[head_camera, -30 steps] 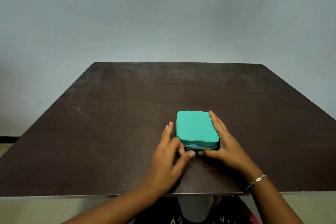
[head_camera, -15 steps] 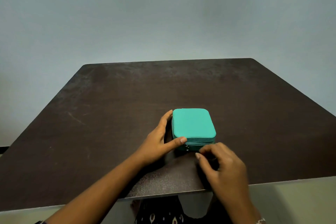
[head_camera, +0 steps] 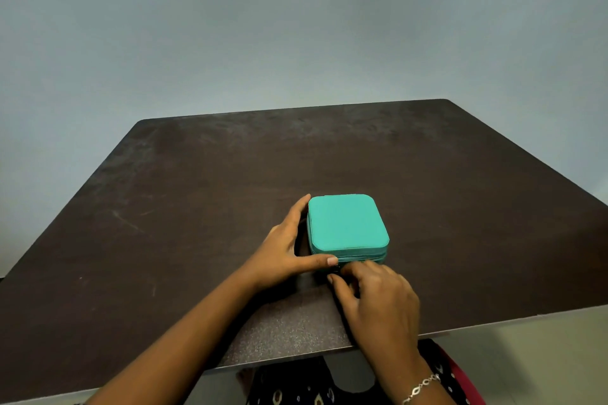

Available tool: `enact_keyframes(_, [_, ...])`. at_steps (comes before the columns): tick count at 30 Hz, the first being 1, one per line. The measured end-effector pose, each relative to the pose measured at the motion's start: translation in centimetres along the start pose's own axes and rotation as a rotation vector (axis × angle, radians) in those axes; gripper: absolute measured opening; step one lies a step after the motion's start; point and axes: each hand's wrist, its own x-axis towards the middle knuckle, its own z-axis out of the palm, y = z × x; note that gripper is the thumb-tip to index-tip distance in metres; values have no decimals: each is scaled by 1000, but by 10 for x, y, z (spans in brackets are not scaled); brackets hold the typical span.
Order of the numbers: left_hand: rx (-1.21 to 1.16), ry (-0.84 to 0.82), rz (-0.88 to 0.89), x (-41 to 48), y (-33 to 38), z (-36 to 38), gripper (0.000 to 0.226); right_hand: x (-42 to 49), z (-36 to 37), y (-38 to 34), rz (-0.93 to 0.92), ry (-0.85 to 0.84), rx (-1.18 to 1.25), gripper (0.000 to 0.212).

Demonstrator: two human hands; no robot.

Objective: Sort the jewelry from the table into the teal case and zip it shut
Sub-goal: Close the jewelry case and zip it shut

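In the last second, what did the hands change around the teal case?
The left hand moved to the left side of the teal case. The right hand left its right side, fingers now curled at the front zip. The case stayed closed.

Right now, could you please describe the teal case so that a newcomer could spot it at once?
On the dark brown table, look near the front edge, right of centre. The teal case lies flat there, left hand bracing its left side, right hand at its front zipper seam. Its bright, rounded-square shape stands out against the dark top.
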Motion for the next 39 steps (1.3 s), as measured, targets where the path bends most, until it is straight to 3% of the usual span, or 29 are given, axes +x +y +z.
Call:
enact_keyframes(8, [44, 55, 27, 1, -4, 2, 88, -1, 1, -8, 70, 30, 13, 27])
enact_keyframes(23, [92, 90, -5, 0, -5, 5, 105, -2, 1, -4, 153, 27, 94, 29])
enact_keyframes(30, [120, 93, -11, -2, -3, 6, 110, -2, -4, 11, 110, -45, 239, 25])
enact_keyframes(39, [110, 109, -20, -3, -1, 6, 106, 2, -15, 24, 176, -59, 614, 15])
